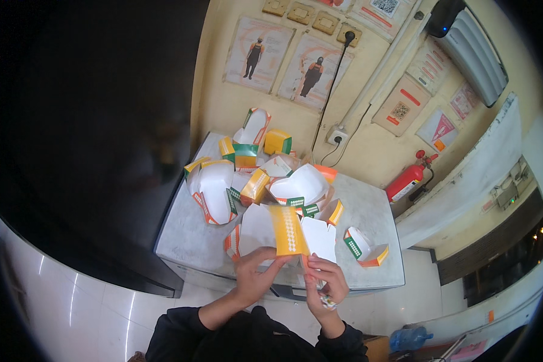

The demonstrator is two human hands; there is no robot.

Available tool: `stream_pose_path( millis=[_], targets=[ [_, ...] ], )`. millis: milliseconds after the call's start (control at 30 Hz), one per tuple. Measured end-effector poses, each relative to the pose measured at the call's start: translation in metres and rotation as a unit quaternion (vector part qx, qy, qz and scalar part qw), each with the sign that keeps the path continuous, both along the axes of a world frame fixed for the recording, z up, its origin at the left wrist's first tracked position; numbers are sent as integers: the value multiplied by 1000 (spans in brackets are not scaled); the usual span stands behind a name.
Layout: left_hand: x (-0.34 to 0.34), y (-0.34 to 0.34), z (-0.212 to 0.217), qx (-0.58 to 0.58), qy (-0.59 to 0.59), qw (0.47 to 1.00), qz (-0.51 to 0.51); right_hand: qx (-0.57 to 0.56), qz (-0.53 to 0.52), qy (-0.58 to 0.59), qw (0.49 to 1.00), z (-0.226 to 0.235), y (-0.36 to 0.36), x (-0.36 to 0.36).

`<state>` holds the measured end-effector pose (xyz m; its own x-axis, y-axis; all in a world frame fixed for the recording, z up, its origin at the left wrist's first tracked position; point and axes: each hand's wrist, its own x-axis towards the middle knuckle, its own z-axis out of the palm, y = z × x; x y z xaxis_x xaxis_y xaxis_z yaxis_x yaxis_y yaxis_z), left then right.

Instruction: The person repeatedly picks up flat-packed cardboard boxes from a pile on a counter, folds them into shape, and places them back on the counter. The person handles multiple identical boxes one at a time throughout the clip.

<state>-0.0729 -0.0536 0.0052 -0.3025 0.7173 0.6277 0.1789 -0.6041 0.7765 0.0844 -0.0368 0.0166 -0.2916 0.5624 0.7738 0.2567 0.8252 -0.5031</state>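
Above the front edge of the grey-white table, a partly folded cardboard food box is between my hands. It shows a yellow panel with a white pattern and plain white inner sides. My left hand pinches its lower left edge between thumb and fingers. At the lower corner on the right, my right hand grips an orange flap, its fingers bent around the edge. A patterned band circles the right wrist. Behind the held box lies a heap of folded boxes, including a wide white-lined tray box and a long white-lined one.
A small open box sits apart at the right of the table. Cables hang from a wall socket behind the heap. A red fire extinguisher is on the wall at the right. A dark panel stands at the left.
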Motion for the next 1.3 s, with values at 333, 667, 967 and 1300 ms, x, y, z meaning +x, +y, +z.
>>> stream_pose_path(
  millis=[333, 667, 967, 1300],
  targets=[
    [14, -15, -2, 31, 142, 989, 34, -14, -32, 68, 997, 22, -5, -14],
    [10, -12, 2, -75, -246, 950, -174, 34, -146, -147, 978, 9, -31, -40],
    [2, -5, 29, 203, 264, 943, -16, 81, -173, -134, 972, 35, -25, 5],
    [22, 0, 25, 160, 51, 979, 117, -123, -97, 41, 987, 40, -14, 35]
  ],
)
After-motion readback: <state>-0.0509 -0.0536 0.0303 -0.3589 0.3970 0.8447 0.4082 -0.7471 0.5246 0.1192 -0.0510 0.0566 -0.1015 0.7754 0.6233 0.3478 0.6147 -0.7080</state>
